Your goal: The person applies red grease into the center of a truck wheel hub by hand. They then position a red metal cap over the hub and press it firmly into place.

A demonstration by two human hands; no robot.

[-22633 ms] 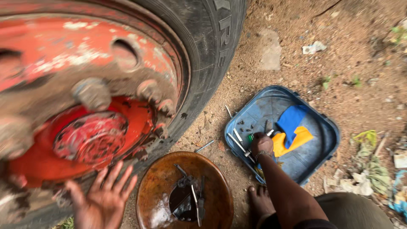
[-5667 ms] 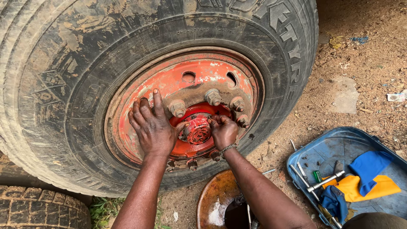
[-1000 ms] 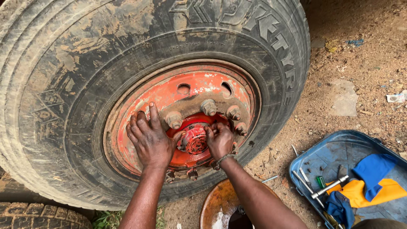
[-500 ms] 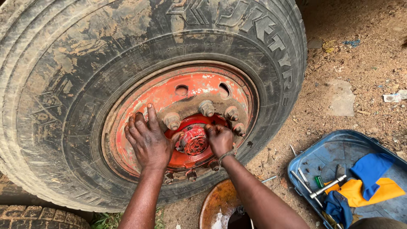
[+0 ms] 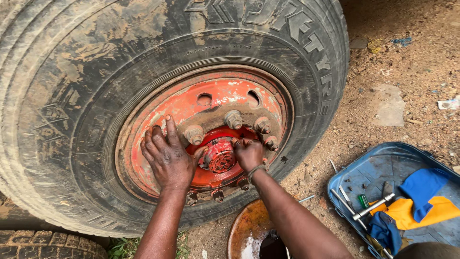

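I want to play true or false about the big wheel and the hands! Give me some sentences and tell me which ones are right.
1. The left hand lies flat on the orange wheel rim. True.
2. The right hand holds a hammer. False: it grips the red hub cap at the wheel's centre and holds no tool.
3. A blue tray with tools and cloths lies on the ground to the right. True.
4. The tyre is clean and shiny. False: it is caked with dried mud.
5. The lug nuts are all gone. False: several sit around the hub.
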